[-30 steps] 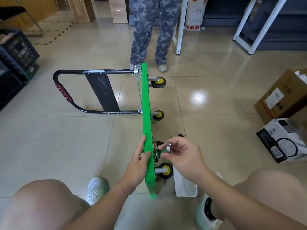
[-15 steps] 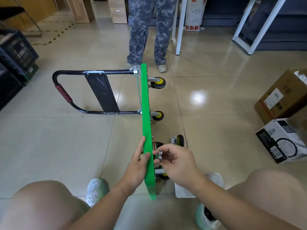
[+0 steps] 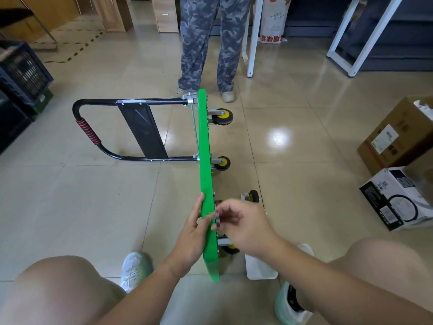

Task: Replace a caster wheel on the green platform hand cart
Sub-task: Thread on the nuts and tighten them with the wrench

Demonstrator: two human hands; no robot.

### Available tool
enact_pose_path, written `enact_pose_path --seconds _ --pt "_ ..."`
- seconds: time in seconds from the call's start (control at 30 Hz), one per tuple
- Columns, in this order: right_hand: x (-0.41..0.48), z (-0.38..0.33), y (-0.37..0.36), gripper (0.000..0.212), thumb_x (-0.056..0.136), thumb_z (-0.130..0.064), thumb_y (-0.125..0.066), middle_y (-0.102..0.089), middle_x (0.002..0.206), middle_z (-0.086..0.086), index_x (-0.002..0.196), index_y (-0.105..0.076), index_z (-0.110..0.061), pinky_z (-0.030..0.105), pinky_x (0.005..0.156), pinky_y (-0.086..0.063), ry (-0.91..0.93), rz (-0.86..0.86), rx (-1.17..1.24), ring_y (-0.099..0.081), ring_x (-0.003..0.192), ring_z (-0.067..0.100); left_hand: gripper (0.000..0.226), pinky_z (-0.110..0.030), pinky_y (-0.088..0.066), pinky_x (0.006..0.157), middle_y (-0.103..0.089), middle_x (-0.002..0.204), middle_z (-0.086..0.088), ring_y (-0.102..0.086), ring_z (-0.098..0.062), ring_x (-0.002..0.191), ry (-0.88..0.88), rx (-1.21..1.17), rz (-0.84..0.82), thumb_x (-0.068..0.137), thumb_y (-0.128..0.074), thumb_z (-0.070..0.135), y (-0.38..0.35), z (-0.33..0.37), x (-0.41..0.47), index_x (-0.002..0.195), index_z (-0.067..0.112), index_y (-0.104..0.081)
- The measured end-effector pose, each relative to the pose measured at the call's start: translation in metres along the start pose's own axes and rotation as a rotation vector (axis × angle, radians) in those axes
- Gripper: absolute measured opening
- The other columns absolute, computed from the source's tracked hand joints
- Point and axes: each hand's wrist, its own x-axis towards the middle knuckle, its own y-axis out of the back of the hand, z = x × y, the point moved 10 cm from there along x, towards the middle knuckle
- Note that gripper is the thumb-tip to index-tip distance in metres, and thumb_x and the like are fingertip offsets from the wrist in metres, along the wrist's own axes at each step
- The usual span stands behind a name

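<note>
At floor level, centre of view: green platform cart [image 3: 205,172] stands on its long edge on the tiles, deck face to the left, underside to the right.
- Three casters are mounted on the underside: far caster [image 3: 222,116], middle caster [image 3: 222,163], near caster [image 3: 230,248], the last partly hidden behind the right hand.
- Loose caster wheel [image 3: 253,196] lies on the floor just right of the platform, apart from it.
- Left hand [image 3: 194,233]: fingers straight and flat against the deck face, thumb laid over the upper edge.
- Right hand [image 3: 243,228]: thumb and fingertips pinch a small metal part [image 3: 217,219] right at the underside, near the upper edge. Motion blur; the part's type can't be read, and I cannot tell whether it touches the platform.
- Black handle [image 3: 140,102] with its red grip wrap [image 3: 87,132] extends left from the far end and lies low over the floor.
- White tray [image 3: 260,268] sits on the floor below the right wrist.
- Both bare knees and light shoes show at the bottom of view.
- Second person in camouflage trousers [image 3: 206,43] stands beyond the cart's far end.
- Right side: cardboard box [image 3: 398,134], with a white printed box [image 3: 398,198] nearer.
- Left side: black crate [image 3: 21,73].
</note>
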Motion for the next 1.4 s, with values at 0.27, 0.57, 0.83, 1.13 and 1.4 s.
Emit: enact_pose_path --seconds 0.27,0.57,0.83,1.13,1.4 --pt "0.029 0.004 0.013 0.034 0.078 0.002 -0.077 -0.075 0.087 -0.005 0.085 -0.068 -0.030 0.031 0.087 -0.059 -0.103 0.115 -0.003 -0.073 0.086 0.010 0.054 -0.044 -0.047 0.111 -0.058 0.143 0.018 -0.062 -0.011 0.124 0.018 0.016 0.035 0.107 -0.046 0.035 0.004 -0.004 0.005 0.138 0.076 -0.032" --pt "0.100 0.041 0.017 0.016 0.083 0.004 -0.075 -0.075 0.091 0.009 0.087 -0.068 -0.009 0.033 0.079 -0.062 -0.461 -0.013 0.064 -0.074 0.089 0.022 0.057 -0.044 -0.049 0.109 -0.055 0.136 0.020 -0.063 -0.015 0.119 0.028 0.030 0.014 0.109 -0.042 0.028 0.006 -0.009 0.009 0.136 0.078 -0.032" --pt "0.088 0.015 0.055 0.024 0.077 0.000 -0.081 -0.075 0.093 0.009 0.095 -0.069 -0.007 0.031 0.081 -0.061 -0.318 0.106 0.106 -0.074 0.090 0.021 0.057 -0.045 -0.048 0.108 -0.056 0.131 0.023 -0.063 -0.017 0.117 0.028 0.027 0.004 0.110 -0.042 0.030 0.004 -0.009 0.009 0.136 0.079 -0.030" --pt "-0.004 0.000 0.042 0.031 0.071 0.020 -0.075 -0.077 0.089 0.008 0.086 -0.066 -0.006 0.025 0.079 -0.058 -0.124 0.138 0.205 -0.074 0.088 0.016 0.058 -0.042 -0.047 0.110 -0.054 0.141 0.022 -0.062 -0.010 0.119 0.026 0.020 0.028 0.109 -0.042 0.029 0.004 -0.006 0.006 0.134 0.080 -0.031" --pt "-0.023 0.012 0.022 0.033 0.072 0.019 -0.077 -0.077 0.095 0.004 0.087 -0.070 -0.009 0.020 0.079 -0.057 -0.042 0.160 0.142 -0.075 0.087 0.015 0.056 -0.041 -0.048 0.109 -0.057 0.139 0.022 -0.063 -0.010 0.120 0.017 -0.011 0.007 0.110 -0.042 0.029 0.002 -0.002 0.002 0.136 0.077 -0.032"
